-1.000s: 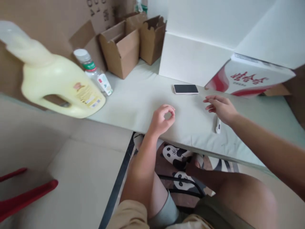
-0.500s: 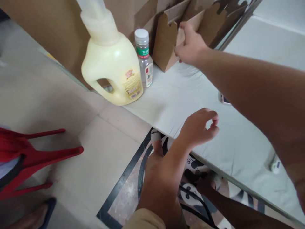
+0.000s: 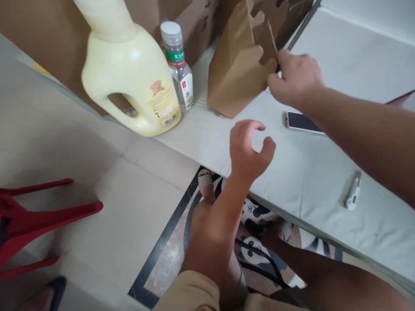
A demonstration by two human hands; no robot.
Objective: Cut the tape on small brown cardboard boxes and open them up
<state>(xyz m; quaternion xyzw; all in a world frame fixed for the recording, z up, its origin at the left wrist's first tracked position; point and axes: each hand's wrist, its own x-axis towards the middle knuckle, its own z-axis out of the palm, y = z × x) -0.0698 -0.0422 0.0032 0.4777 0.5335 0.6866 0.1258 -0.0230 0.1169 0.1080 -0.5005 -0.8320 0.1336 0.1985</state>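
My right hand (image 3: 296,77) pinches the side edge of a brown cardboard box (image 3: 238,82) with notched top flaps. The box stands slightly tilted on the pale covered table (image 3: 298,172), and more cardboard with notched flaps shows behind it. In front of the box, my left hand (image 3: 251,149) hovers over the table edge. Its fingers and thumb are curved apart with nothing between them.
Left of the box stand a clear bottle (image 3: 180,69) with a white cap and a big pale-yellow jug (image 3: 132,82). A phone (image 3: 304,122) and a small white cutter-like tool (image 3: 353,192) lie on the table. A red stool (image 3: 48,216) is on the floor at left.
My right hand has taken hold of a cardboard box and drawn it nearer, away from the others. The left hand has opened its fingers and moved up toward the box.
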